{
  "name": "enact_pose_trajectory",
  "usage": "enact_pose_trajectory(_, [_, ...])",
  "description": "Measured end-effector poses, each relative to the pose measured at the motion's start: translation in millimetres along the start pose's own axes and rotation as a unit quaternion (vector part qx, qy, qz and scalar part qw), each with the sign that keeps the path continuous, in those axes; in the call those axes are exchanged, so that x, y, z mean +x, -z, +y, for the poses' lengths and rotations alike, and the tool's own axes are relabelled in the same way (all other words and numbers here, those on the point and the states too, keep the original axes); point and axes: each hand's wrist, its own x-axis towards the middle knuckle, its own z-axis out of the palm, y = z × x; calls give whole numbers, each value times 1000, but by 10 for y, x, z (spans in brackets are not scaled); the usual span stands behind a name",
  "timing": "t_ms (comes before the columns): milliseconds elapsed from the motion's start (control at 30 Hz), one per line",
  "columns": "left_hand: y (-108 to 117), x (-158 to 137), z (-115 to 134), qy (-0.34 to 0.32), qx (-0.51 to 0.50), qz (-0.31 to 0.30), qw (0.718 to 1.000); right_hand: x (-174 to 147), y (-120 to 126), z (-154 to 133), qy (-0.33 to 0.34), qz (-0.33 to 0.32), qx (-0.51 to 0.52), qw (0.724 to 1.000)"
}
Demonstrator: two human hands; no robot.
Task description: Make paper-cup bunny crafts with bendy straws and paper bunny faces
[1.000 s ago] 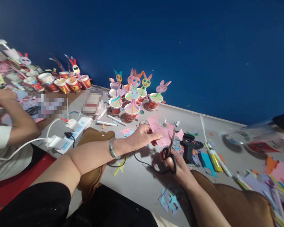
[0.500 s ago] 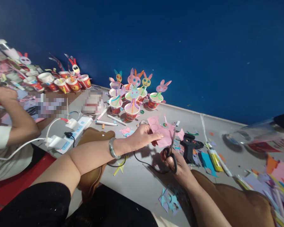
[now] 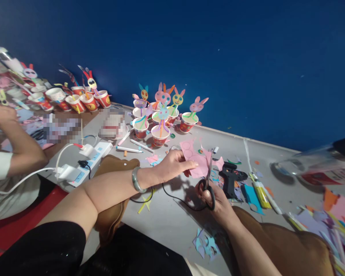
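My left hand point(image 3: 176, 166) pinches a piece of pink paper point(image 3: 199, 163) by its left side, thumb on top. Circle outlines are drawn on the paper, and its edge is cut unevenly. In my right hand point(image 3: 214, 201) is a pair of scissors point(image 3: 209, 188) with black handles, my fingers through the loops. The blades point up and meet the paper's right part. Just right of the scissors lies a black glue gun point(image 3: 231, 178). Behind my hands stand several paper cups point(image 3: 160, 137) with paper rabbit heads fixed on them.
Blue paper scraps point(image 3: 206, 243) lie near the front. A white power strip point(image 3: 92, 161) with plugs sits to the left, near a co-worker's arm point(image 3: 25, 140). A clear bottle point(image 3: 313, 165), a yellow glue tube point(image 3: 261, 194) and coloured paper point(image 3: 343, 211) are at the right.
The scissors and pink paper have shifted only slightly against each other. The co-worker's hand at the left has moved a little to the left.
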Motion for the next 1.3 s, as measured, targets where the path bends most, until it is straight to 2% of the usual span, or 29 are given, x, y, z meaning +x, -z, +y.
enact_pose_trajectory(400, [3,1,40,-9,-20,17,1000,0,0,-56,-13,-8,-12,1000])
enact_pose_trajectory(733, [39,-1,107,-15,54,10,998,13,-18,-96,-16,-29,16,999])
enact_pose_trajectory(1300, [51,9,110,-16,65,24,997,23,-35,-155,-34,-33,17,999])
